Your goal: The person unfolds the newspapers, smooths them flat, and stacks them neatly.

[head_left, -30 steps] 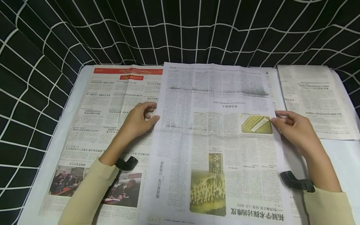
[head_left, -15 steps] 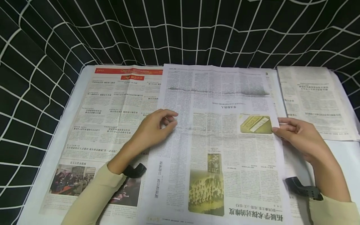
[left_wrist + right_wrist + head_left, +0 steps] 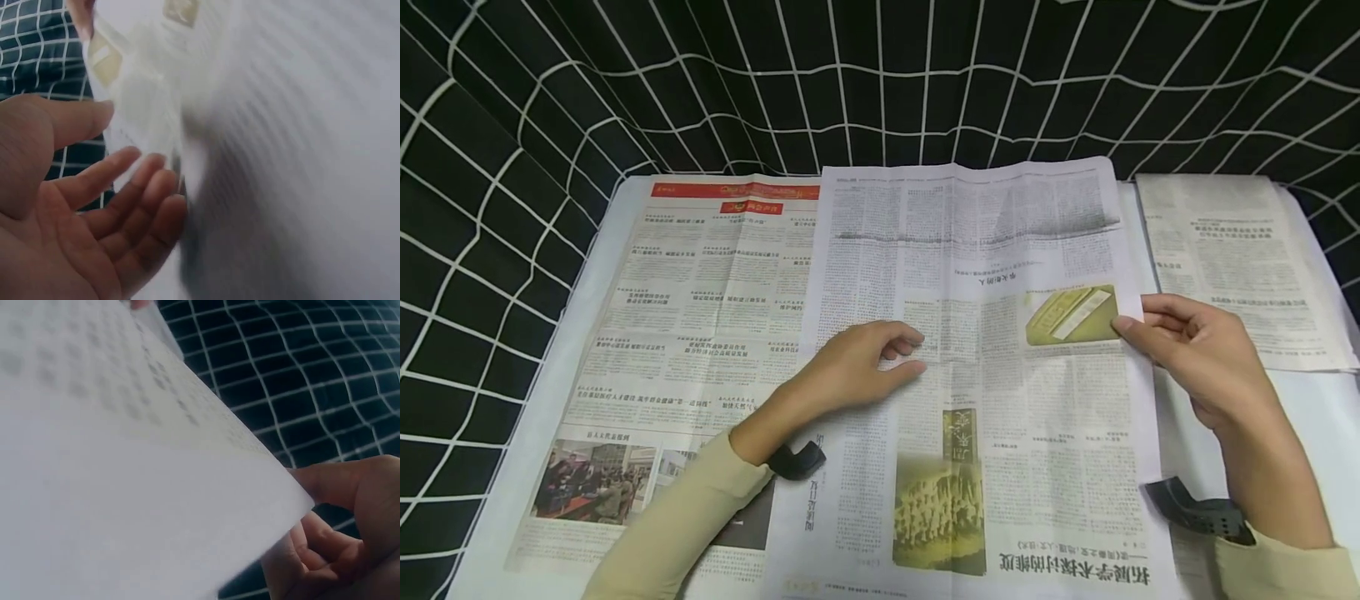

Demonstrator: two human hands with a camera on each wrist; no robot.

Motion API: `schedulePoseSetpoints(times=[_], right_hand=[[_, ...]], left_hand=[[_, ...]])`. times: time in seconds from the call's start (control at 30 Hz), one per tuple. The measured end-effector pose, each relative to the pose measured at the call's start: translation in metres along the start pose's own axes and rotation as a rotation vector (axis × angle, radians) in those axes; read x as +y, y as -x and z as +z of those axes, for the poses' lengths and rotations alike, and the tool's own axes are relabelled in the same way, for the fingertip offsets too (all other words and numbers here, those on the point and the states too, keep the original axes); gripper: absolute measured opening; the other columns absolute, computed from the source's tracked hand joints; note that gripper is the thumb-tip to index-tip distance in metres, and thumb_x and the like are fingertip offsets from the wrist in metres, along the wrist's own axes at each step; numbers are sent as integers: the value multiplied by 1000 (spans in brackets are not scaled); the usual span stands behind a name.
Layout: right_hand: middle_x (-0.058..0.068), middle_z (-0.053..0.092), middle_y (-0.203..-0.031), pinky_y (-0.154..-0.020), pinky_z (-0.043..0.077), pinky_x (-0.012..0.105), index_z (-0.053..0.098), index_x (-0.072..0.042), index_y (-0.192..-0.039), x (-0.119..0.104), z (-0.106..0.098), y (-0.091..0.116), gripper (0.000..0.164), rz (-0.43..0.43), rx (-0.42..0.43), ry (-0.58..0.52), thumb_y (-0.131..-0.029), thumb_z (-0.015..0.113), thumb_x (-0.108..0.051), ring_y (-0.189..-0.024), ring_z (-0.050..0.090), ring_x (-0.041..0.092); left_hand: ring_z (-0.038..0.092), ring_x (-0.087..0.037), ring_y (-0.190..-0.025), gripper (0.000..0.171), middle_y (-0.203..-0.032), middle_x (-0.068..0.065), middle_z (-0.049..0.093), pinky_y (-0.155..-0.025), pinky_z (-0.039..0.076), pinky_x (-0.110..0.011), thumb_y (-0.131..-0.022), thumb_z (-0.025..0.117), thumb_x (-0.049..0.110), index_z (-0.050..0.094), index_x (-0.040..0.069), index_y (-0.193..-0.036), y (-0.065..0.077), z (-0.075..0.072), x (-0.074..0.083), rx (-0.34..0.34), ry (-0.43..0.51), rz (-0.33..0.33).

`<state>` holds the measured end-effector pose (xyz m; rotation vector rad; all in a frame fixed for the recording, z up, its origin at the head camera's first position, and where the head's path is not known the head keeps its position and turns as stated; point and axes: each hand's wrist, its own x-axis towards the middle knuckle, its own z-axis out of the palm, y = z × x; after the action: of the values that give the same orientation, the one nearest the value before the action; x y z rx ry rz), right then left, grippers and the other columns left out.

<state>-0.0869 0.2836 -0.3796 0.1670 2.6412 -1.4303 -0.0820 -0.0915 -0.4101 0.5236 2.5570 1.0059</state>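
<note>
A newspaper sheet with greenish pictures lies in the middle of the table in the head view, its right side lifted a little. My right hand pinches that right edge between thumb and fingers; in the right wrist view the thumb of the right hand lies on the sheet's corner. Over the left half of the sheet is my left hand, its fingers loosely bent. Nothing sits between thumb and fingers of the left hand in the left wrist view; whether its fingertips touch the paper I cannot tell.
Beneath, to the left, lies another newspaper page with a red banner and photos. A folded newspaper is at the back right of the white table. Black cloth with a white grid hangs behind and at the sides.
My left hand has moved right from the sheet's left edge to over its left half. The sheet's right side has risen and shifted slightly left, with my right hand still pinching its edge.
</note>
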Motion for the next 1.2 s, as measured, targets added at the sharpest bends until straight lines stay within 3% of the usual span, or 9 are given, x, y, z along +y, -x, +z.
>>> schedulePoseSetpoints(times=[0.2, 0.37, 0.63, 0.77, 0.97, 1.2], right_hand=[[-29, 64, -83, -62, 54, 13, 61, 10, -132, -14, 15, 8, 44, -54, 23, 48, -100, 74, -19, -72, 66, -6], [-25, 67, -78, -59, 53, 17, 67, 7, -120, -15, 28, 10, 35, -74, 8, 19, -99, 76, -20, -68, 66, -2], [-24, 73, -76, -58, 55, 21, 71, 3, -107, -25, 49, 18, 30, -96, -32, -49, -96, 80, -23, -68, 71, -1], [-26, 72, -76, -60, 55, 19, 71, 5, -108, -26, 56, 18, 30, -93, -46, -57, -96, 80, -21, -70, 71, -3], [-26, 72, -80, -64, 57, 19, 69, 7, -116, -18, 62, 16, 34, -63, -94, -87, -99, 77, -21, -74, 72, -2], [-19, 78, -91, -71, 59, 17, 72, -10, -109, -12, 56, 13, 10, -37, -217, -271, -100, 73, -9, -83, 76, -1]], left_hand=[[69, -6, -99, 32, -109, 7, 75, -91, 55, -24, -104, 69, 38, 73, 17, -128, -17, 11, 25, -16, 80, 58], [68, 1, -92, 27, -105, 11, 73, -87, 54, -15, -104, 69, 36, 74, 19, -124, -37, 30, 49, -56, 201, 93], [67, 3, -85, 26, -99, 15, 72, -80, 54, -14, -103, 68, 44, 74, 23, -115, -50, 46, 72, -6, 279, 78], [66, 1, -82, 24, -93, 16, 72, -76, 54, -15, -102, 69, 48, 75, 26, -107, -53, 45, 76, 39, 271, 78], [64, 3, -74, 22, -82, 18, 69, -70, 51, -15, -100, 72, 49, 73, 27, -97, -56, 46, 77, 66, 176, 104], [64, 4, -73, 25, -79, 20, 69, -70, 51, -16, -95, 75, 55, 72, 30, -91, -54, 44, 77, 58, 135, 77]])
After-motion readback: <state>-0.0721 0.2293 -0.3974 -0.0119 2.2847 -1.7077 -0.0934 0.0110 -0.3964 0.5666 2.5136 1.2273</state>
